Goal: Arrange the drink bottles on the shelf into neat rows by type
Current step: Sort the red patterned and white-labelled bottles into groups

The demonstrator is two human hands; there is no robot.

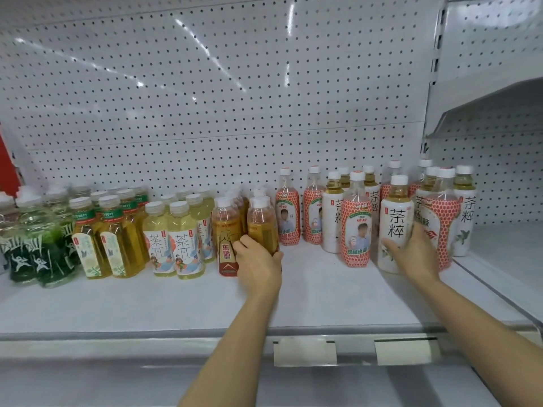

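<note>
Head view: my left hand (258,259) grips an amber drink bottle (262,223) beside the red-labelled amber row, mid-shelf (323,295). My right hand (417,248) wraps a white-labelled tea bottle (396,221) at the right, among mixed red-patterned bottles (355,221).

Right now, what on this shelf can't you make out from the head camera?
- Back bottles of the amber row: blurred, hidden by the front ones.
- Left hand's fingers: behind the amber bottle.
- Green bottles: cut by the left edge.
- Price tags: print unreadable.
</note>
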